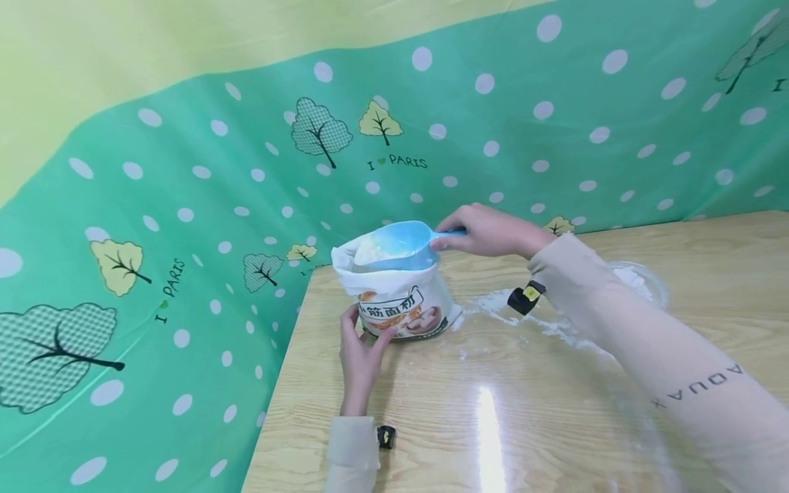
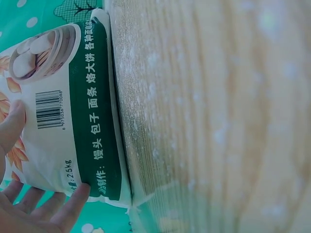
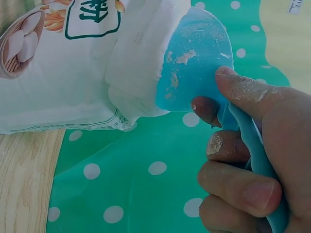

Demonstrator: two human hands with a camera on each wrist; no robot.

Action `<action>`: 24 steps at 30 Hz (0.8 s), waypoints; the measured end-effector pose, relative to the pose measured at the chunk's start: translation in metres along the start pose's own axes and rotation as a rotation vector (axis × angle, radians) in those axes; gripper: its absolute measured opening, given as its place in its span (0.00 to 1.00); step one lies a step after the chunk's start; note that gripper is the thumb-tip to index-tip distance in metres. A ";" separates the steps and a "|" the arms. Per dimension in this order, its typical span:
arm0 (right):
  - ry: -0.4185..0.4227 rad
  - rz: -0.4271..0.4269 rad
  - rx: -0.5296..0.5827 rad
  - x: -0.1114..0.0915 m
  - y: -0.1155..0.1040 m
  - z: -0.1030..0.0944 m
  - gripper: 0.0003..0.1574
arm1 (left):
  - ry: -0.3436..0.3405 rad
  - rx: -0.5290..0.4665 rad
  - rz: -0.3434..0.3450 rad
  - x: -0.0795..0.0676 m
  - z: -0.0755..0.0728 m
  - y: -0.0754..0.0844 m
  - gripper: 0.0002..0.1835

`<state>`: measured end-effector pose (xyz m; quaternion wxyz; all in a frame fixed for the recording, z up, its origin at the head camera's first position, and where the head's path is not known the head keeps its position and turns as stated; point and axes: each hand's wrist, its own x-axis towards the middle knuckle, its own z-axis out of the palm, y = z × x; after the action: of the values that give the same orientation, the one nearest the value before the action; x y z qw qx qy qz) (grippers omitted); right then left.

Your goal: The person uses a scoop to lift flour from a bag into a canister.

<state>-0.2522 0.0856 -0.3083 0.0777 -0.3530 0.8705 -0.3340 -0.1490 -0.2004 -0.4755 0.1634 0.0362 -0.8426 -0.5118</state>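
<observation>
A white flour bag with a rolled-down rim stands upright on the wooden table. My left hand holds its lower left side, thumb on the front and fingers around the edge; in the left wrist view, the fingers lie along the bag's printed face. My right hand grips the handle of a light blue scoop at the bag's mouth. White flour shows in the scoop's front part. In the right wrist view, flour sticks to the scoop and to the right hand's fingers.
Flour is spilled on the table right of the bag. A clear round dish with white flour stands at the right, partly behind my right sleeve. A green dotted curtain hangs behind and left of the table.
</observation>
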 end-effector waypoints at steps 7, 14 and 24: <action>0.019 -0.007 0.030 -0.011 -0.004 -0.009 0.16 | -0.020 -0.005 -0.012 0.001 -0.002 0.003 0.45; 0.052 -0.003 0.007 -0.026 -0.005 -0.017 0.21 | -0.017 -0.002 -0.028 -0.002 -0.003 0.001 0.45; 0.103 0.014 -0.041 -0.053 -0.006 -0.033 0.16 | -0.017 -0.004 -0.032 0.000 -0.003 0.001 0.45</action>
<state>-0.2223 0.1350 -0.2850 0.0279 -0.3309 0.8824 -0.3334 -0.1481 -0.2020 -0.4730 0.1483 0.0449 -0.8422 -0.5164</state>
